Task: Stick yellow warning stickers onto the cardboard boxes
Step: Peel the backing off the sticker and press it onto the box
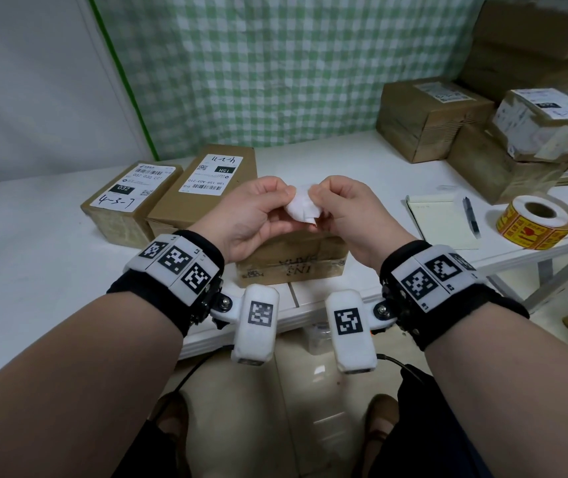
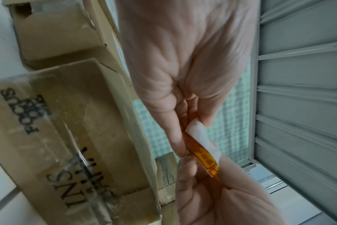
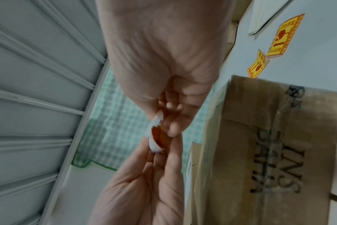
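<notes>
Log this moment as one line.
step: peeling | left hand: pinches sticker | right hand: pinches sticker | box: unstickered

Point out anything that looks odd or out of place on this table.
Two loose yellow stickers lie on the white table beside the near box, one curled up at an edge, apart from the sticker roll. The backing pinched between the left hand and right hand looks crumpled.
</notes>
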Action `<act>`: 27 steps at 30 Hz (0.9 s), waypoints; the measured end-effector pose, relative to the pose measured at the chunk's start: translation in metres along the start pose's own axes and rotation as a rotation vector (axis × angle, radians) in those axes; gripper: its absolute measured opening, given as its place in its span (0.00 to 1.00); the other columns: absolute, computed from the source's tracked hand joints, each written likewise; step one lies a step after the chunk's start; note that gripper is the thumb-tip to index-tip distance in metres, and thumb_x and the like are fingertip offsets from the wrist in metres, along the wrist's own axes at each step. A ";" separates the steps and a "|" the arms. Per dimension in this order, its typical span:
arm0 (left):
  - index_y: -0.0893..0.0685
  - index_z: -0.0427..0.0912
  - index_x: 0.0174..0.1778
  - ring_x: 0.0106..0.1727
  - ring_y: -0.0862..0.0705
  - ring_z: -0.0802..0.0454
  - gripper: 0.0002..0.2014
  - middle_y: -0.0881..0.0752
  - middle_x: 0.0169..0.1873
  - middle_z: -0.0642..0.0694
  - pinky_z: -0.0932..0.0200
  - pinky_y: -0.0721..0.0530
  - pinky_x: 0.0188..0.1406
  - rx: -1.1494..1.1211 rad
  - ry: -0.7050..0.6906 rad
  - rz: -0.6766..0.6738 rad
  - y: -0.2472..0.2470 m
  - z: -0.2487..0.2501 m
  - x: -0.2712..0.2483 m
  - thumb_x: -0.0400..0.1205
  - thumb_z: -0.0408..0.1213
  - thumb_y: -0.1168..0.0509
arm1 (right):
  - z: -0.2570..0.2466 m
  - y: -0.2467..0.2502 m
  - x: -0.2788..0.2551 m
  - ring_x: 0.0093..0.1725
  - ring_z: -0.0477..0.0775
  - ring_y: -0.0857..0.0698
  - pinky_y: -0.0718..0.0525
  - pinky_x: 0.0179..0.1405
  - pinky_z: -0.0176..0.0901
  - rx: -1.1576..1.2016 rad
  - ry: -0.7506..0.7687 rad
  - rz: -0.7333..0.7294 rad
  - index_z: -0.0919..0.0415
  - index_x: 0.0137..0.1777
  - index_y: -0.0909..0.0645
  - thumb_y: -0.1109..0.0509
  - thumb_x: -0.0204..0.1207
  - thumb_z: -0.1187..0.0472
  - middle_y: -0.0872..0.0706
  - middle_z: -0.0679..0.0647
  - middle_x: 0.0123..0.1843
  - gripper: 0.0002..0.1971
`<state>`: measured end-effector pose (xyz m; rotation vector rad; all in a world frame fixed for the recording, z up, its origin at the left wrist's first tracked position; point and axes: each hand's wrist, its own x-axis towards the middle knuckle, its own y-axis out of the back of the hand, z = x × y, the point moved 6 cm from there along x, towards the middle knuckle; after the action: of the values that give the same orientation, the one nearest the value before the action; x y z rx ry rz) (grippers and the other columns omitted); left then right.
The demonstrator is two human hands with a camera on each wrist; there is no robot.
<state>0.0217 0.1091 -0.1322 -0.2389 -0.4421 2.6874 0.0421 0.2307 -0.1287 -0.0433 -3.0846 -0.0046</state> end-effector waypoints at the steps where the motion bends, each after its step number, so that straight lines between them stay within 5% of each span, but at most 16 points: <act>1: 0.25 0.35 0.34 0.37 0.11 0.46 0.11 0.14 0.37 0.37 0.52 0.09 0.39 -0.013 -0.006 0.000 0.000 -0.001 0.000 0.83 0.27 0.43 | 0.001 0.000 0.000 0.26 0.54 0.24 0.20 0.26 0.37 0.018 -0.005 0.006 0.62 0.29 0.31 0.39 0.82 0.67 0.24 0.59 0.30 0.18; 8: 0.27 0.37 0.33 0.37 0.12 0.51 0.12 0.17 0.38 0.39 0.60 0.11 0.35 -0.006 -0.031 0.035 0.001 -0.003 0.001 0.84 0.27 0.44 | 0.011 0.002 0.003 0.30 0.56 0.21 0.15 0.38 0.44 0.138 -0.065 0.003 0.63 0.32 0.30 0.39 0.82 0.66 0.21 0.65 0.40 0.15; 13: 0.25 0.43 0.36 0.38 0.21 0.53 0.10 0.22 0.35 0.44 0.66 0.15 0.36 0.365 -0.113 0.071 0.007 0.000 0.003 0.84 0.30 0.41 | 0.009 0.006 0.001 0.26 0.51 0.24 0.17 0.28 0.40 0.001 -0.156 0.014 0.62 0.34 0.25 0.34 0.80 0.60 0.23 0.50 0.24 0.13; 16: 0.23 0.45 0.38 0.37 0.25 0.52 0.09 0.22 0.36 0.42 0.65 0.21 0.35 0.558 -0.177 0.057 0.007 0.005 0.001 0.84 0.31 0.41 | 0.006 0.007 0.003 0.25 0.48 0.25 0.22 0.26 0.38 -0.208 -0.155 -0.010 0.60 0.35 0.21 0.32 0.77 0.49 0.22 0.49 0.26 0.16; 22: 0.19 0.45 0.43 0.35 0.20 0.62 0.09 0.17 0.37 0.47 0.73 0.22 0.37 0.641 -0.216 0.045 0.003 0.013 -0.003 0.82 0.27 0.40 | 0.005 0.001 0.003 0.31 0.52 0.20 0.19 0.25 0.34 -0.225 -0.106 -0.032 0.60 0.32 0.24 0.31 0.77 0.62 0.18 0.59 0.34 0.12; 24: 0.17 0.45 0.46 0.41 0.19 0.56 0.09 0.17 0.40 0.45 0.69 0.20 0.42 0.620 -0.189 0.048 0.003 0.014 -0.004 0.81 0.27 0.40 | 0.002 0.001 0.003 0.35 0.56 0.18 0.16 0.30 0.38 -0.238 -0.065 -0.004 0.59 0.32 0.24 0.30 0.76 0.64 0.17 0.60 0.36 0.11; 27: 0.16 0.44 0.46 0.49 0.17 0.48 0.06 0.14 0.44 0.42 0.50 0.18 0.56 0.559 -0.173 0.024 -0.002 0.014 -0.003 0.79 0.34 0.38 | -0.003 0.002 0.005 0.37 0.59 0.16 0.11 0.41 0.53 -0.331 0.002 0.045 0.56 0.31 0.23 0.30 0.74 0.62 0.17 0.58 0.33 0.10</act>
<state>0.0221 0.1059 -0.1177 0.1516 0.2739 2.7362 0.0377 0.2326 -0.1258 -0.1263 -3.0433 -0.5117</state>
